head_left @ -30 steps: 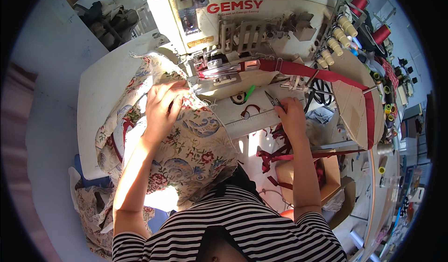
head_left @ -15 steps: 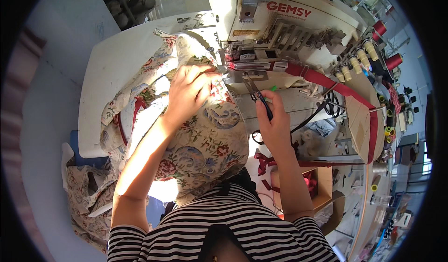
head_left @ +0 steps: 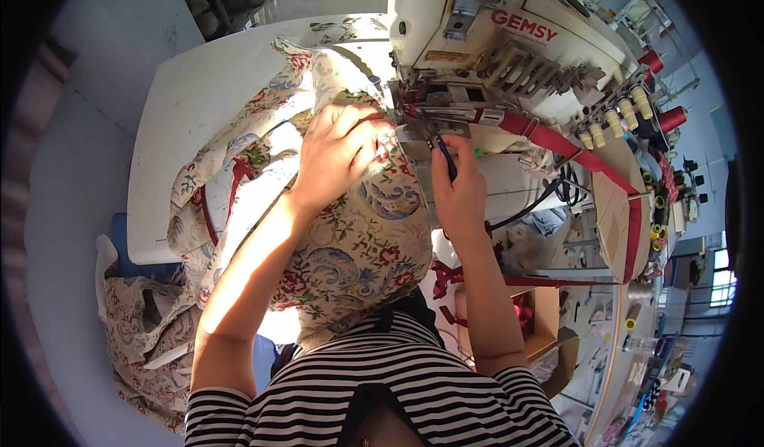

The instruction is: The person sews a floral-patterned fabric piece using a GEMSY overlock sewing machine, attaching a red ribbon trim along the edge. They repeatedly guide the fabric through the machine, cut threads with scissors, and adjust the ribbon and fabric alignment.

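My left hand is closed on the edge of a floral tapestry fabric, close to the front of the sewing machine. The cloth drapes over the machine table and down toward my lap. My right hand grips a pair of dark-handled scissors, whose blades point up and left at the fabric's edge by the machine's feeding parts. The blade tips are too blurred and shaded to tell whether they are apart. A red binding tape runs from the right into the machine beside the blades.
More floral fabric hangs in a heap at lower left. Thread cones line the right side. A cardboard box with red material stands below my right forearm. Black cable coils near the table.
The scissors in my right hand have moved up and left, up to the fabric edge and the feeding parts. My left hand keeps its hold on the cloth. The view has shifted slightly.
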Available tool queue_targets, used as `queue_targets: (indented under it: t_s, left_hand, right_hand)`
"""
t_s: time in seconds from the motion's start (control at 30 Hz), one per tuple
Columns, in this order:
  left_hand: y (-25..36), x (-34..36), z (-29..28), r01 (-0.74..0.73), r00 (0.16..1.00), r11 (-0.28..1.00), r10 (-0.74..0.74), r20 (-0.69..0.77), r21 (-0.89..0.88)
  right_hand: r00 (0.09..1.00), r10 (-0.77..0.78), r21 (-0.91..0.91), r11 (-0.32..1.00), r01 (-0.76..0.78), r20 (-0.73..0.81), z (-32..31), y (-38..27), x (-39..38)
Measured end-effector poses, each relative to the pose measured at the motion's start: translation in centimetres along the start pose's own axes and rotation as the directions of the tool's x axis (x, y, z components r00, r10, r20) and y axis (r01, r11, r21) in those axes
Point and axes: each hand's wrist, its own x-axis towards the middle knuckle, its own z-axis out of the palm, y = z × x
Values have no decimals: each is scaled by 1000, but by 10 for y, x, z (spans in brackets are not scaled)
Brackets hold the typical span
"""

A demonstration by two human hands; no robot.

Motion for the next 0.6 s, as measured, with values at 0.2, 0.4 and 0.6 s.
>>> queue_targets:
  t_s: [0.2, 0.4, 0.6]
  left_hand:
    - [1, 1, 0, 9, 1000, 1000, -9, 4, -13]
    - [1, 1, -1, 9, 1000, 1000, -9, 0, 10]
    - [1, 2, -1, -1, 1000, 1000, 0, 15, 1]
  right_hand:
    - [993, -84, 4, 996, 85, -87, 11, 3, 0]
    - [987, -133, -1, 991, 133, -91, 16, 7, -1]
    - [975, -186, -7, 983, 186, -124, 15, 8, 2]
